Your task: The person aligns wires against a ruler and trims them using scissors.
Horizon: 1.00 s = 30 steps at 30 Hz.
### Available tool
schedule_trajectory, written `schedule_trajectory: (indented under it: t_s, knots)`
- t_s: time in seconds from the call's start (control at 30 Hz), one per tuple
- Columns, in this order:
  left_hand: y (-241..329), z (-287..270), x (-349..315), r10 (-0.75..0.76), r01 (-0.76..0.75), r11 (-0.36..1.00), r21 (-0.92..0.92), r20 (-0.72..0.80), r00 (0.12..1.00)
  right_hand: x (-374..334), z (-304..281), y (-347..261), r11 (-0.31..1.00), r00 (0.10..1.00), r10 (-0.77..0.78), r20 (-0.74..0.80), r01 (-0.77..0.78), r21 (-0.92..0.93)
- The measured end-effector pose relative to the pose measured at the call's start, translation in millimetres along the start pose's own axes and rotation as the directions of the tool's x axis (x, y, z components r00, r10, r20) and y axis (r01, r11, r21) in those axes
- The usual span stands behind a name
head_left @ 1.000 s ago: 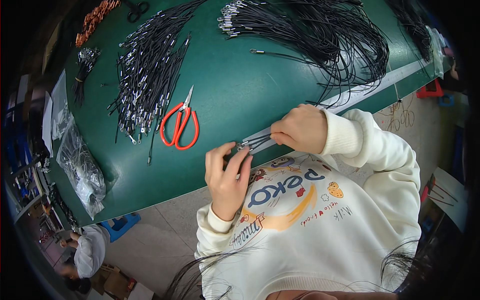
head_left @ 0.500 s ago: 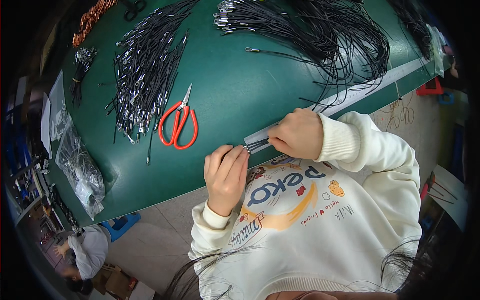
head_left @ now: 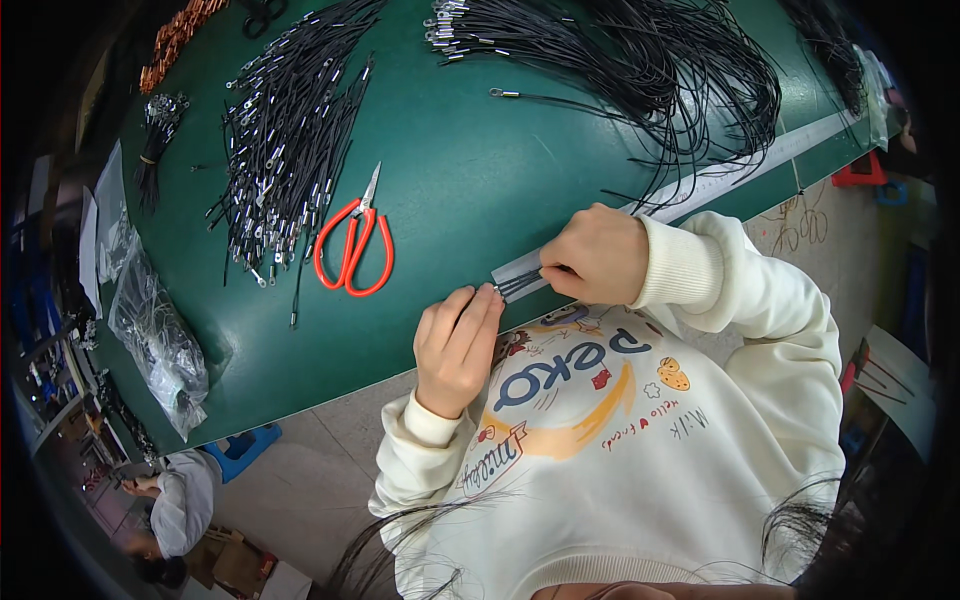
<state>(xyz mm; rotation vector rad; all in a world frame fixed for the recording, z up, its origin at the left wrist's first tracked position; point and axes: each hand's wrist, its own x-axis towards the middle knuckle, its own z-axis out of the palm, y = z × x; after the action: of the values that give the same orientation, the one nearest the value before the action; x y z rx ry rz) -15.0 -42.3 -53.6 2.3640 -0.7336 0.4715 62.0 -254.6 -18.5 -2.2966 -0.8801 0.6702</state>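
Near the table's front edge, several short black wires (head_left: 519, 282) run between my two hands, side by side. My left hand (head_left: 459, 350) pinches their left ends between thumb and fingers; the fingertips hide those ends. My right hand (head_left: 598, 256) is closed in a fist round the wires a little farther right, its knuckles up. A long pale steel ruler (head_left: 690, 196) lies under the wires and runs beneath my right hand toward the upper right. Red-handled scissors (head_left: 354, 243) lie on the table left of my hands, blades pointing away.
Left of the scissors lies a heap of black wires with metal ring terminals (head_left: 285, 170). A larger wire bundle (head_left: 640, 75) spreads at the far right. A clear plastic bag (head_left: 160, 330) rests on the green table (head_left: 455, 180) at the left edge. Another person (head_left: 183, 500) sits at lower left.
My left hand has shifted slightly up and right, closer to my right hand. My right fist has turned a little, still gripping the wires. The other person's hand at lower left has moved.
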Motion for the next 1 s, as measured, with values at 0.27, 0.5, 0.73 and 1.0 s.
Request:
schedule_trajectory:
  t_s: [0.27, 0.5, 0.73, 1.0]
  knots:
    - [-10.4, -12.2, 7.7, 0.266, -0.284, 0.958, 0.045, 0.231, 0.936, -1.2, 0.9, 0.1, 1.0, 1.0, 0.007, -0.026, -0.008, -0.008]
    - [-19.8, -15.0, 9.6, 0.356, -0.372, 0.928, 0.009, 0.27, 0.895, 0.1, -0.6, -1.7, 0.998, 0.997, 0.05, 0.051, -0.048, -0.037]
    - [-13.5, -16.1, 1.4, 0.276, -0.306, 0.951, 0.051, 0.31, 0.91, -2.5, 0.6, -0.7, 1.0, 1.0, 0.028, -0.01, -0.028, -0.013]
    - [-18.5, -16.7, 0.2, 0.357, -0.436, 0.891, 0.126, 0.398, 0.845, -2.6, 0.9, -0.3, 0.999, 0.999, 0.027, -0.02, -0.027, -0.016]
